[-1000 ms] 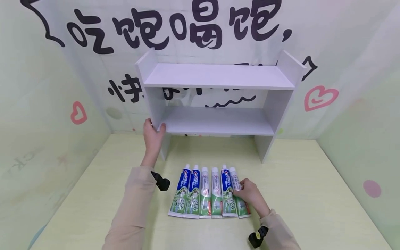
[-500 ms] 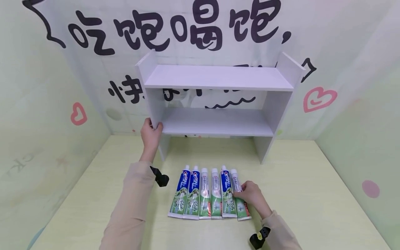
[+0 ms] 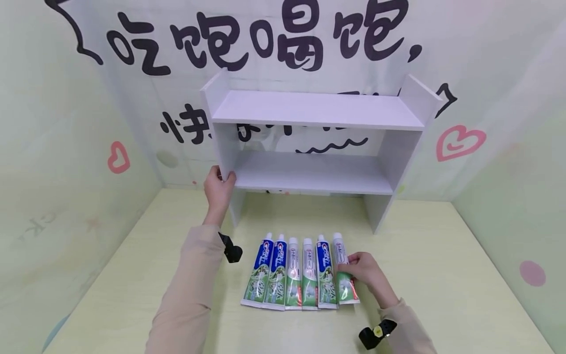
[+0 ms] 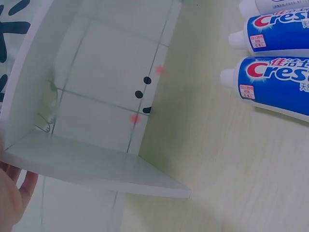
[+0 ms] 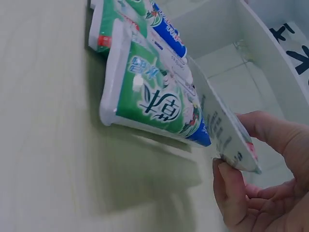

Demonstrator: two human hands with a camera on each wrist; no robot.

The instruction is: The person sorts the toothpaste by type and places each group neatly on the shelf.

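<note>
A white shelf unit stands at the back of the table. My left hand grips the left side panel near the middle board; the left wrist view shows fingers behind that panel. In front lies a row of several toothpaste tubes, caps toward the shelf. My right hand pinches the rightmost one, a white-and-green toothpaste tube. In the right wrist view this held tube is tilted off the table between thumb and fingers. Beside it a blue-and-green Crest tube lies flat.
The pale table extends on both sides of the row. Printed fabric walls enclose the back and sides. Black wrist cameras are strapped to both arms.
My right hand has lifted the rightmost toothpaste tube off the table and shifted it slightly away from its neighbour. The left hand keeps its grip on the shelf panel. The head view has turned slightly.
</note>
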